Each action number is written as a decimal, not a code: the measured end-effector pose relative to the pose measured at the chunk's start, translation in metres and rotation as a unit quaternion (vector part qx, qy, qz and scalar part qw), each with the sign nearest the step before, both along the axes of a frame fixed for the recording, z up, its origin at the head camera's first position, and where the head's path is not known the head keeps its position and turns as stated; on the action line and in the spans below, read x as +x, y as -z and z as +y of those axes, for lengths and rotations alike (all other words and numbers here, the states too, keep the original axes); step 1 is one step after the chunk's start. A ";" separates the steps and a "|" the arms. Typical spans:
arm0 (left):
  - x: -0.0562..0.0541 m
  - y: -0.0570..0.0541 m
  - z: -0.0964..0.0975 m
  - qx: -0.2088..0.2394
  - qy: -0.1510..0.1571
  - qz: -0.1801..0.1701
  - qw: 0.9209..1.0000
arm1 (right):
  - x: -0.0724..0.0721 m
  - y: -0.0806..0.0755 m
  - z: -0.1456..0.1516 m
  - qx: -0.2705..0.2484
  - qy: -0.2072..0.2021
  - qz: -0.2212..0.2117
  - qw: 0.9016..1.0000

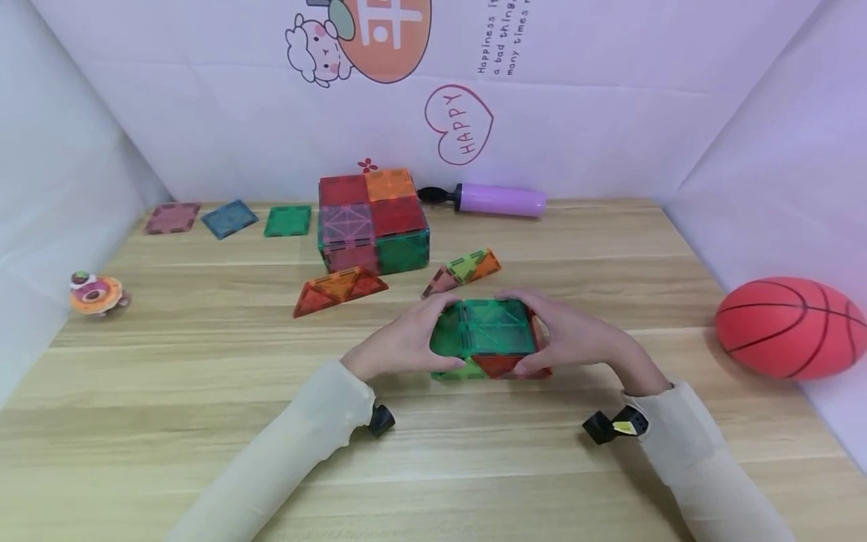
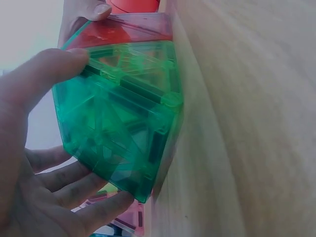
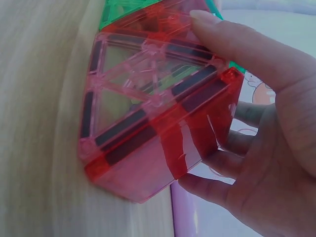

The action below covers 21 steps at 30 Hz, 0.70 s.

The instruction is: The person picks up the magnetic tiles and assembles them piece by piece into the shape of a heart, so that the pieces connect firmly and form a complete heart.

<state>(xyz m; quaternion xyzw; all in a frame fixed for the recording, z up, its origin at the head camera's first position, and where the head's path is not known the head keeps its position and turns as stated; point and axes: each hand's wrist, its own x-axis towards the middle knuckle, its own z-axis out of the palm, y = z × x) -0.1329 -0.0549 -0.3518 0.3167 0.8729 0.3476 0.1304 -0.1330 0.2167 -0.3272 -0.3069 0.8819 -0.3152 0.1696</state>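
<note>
Both hands hold a low block of translucent magnetic tiles (image 1: 497,327), green on top with green and red triangles along its near side. My left hand (image 1: 400,342) grips the left end, thumb on the near edge and fingers round the far side. In the left wrist view that end is a sloping green tile (image 2: 108,131). At the other end, my right hand (image 1: 582,335) spans from near edge to far side in the same way. The right wrist view shows a red sloping tile (image 3: 195,136) and a pink triangular tile (image 3: 128,84) there.
Behind stands a larger tile box (image 1: 400,214). Before it lie a red-orange tile strip (image 1: 339,288) and a mixed strip (image 1: 467,269). Loose pink (image 1: 172,217), blue (image 1: 230,218) and green (image 1: 287,220) tiles, a purple pump (image 1: 501,200), a small toy (image 1: 96,293) and a red ball (image 1: 789,327) surround them.
</note>
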 end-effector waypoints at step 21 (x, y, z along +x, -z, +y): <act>-0.016 0.004 0.005 0.060 0.011 -0.107 0.992 | -0.001 -0.003 0.020 -0.053 0.042 -0.099 0.993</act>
